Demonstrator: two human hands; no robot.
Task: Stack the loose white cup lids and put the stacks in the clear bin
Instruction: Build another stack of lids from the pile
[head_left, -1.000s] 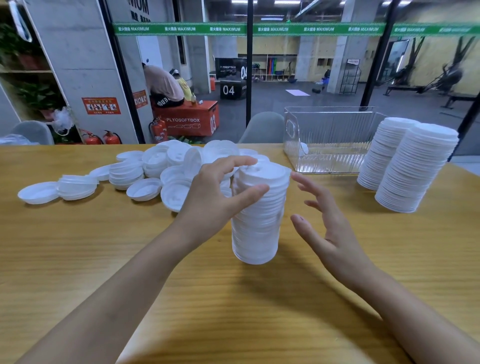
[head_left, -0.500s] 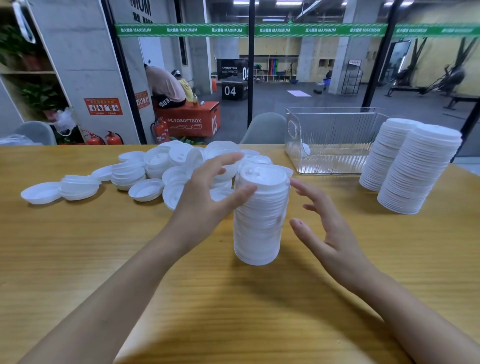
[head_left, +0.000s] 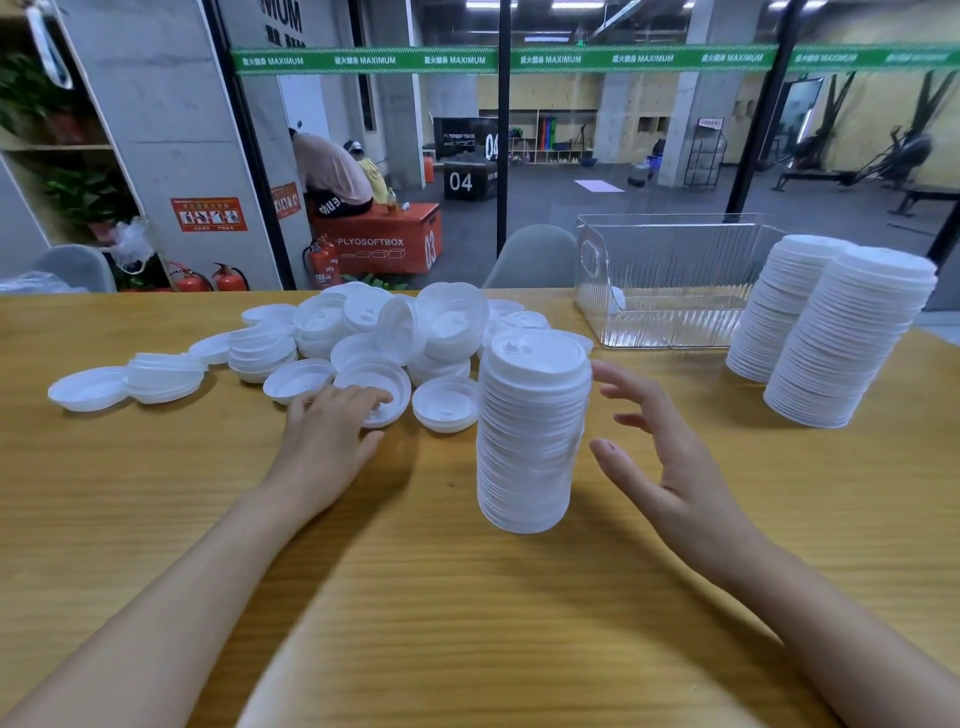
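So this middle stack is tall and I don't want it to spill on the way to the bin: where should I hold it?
Grip the stack low on its sides, a hand at left and right; it is upright, tall and narrow. The right hand is open beside it.

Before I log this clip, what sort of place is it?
Probably a gym's front or lounge area: a wooden table by a glass wall, with numbered plyo boxes, exercise machines and a green "MAXIMUM" banner beyond.
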